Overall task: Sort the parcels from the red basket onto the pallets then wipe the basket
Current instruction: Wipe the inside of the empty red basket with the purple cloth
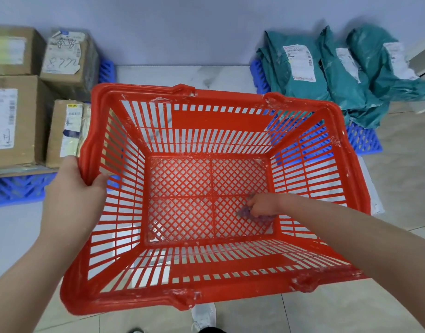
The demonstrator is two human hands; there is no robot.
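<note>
Basket (346,145) emptied; boxes (17,121) and bags (338,75) sorted on pallets (365,140). Left hand (74,188) grips rim; right hand (261,205) pinches cloth (245,212), wiping floor mesh. Walls likely left.

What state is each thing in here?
basket: no parcels inside, left hand grips its rim.
cloth: held against the basket floor by the right hand.
boxes: set on the left pallet.
bags: lying on the right pallet.

Red basket (341,150), blue pallets (362,140), teal parcels (346,92).
</note>
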